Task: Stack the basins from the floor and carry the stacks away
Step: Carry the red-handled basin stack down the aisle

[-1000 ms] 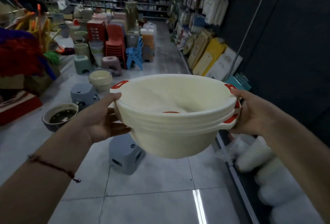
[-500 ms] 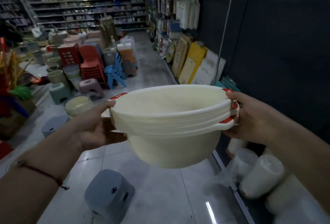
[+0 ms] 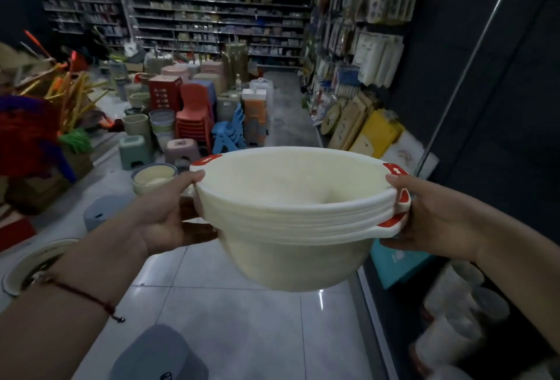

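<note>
A stack of cream basins (image 3: pixel 291 228) with red handle tabs hangs in the air in front of me, above the tiled floor. My left hand (image 3: pixel 169 216) grips the stack's left rim, thumb on top and fingers underneath. On the opposite side my right hand (image 3: pixel 430 216) grips the right rim at the red handles. Another cream basin (image 3: pixel 153 178) sits on the floor behind my left hand. A dark-lined basin (image 3: pixel 36 261) lies on the floor at the left, partly hidden by my left forearm.
Grey stools (image 3: pixel 160 355) stand on the floor below and left of the stack. Stacked chairs (image 3: pixel 194 116), buckets and small stools crowd the aisle ahead. Shelving (image 3: pixel 363 55) lines the right side, with white wrapped rolls (image 3: pixel 454 313) low at the right. Brooms (image 3: pixel 60 91) fill the left.
The view has swung and advanced along the aisle; the grey stool has slid toward the bottom edge. Both hands keep the same hold on the stack, which stays level.
</note>
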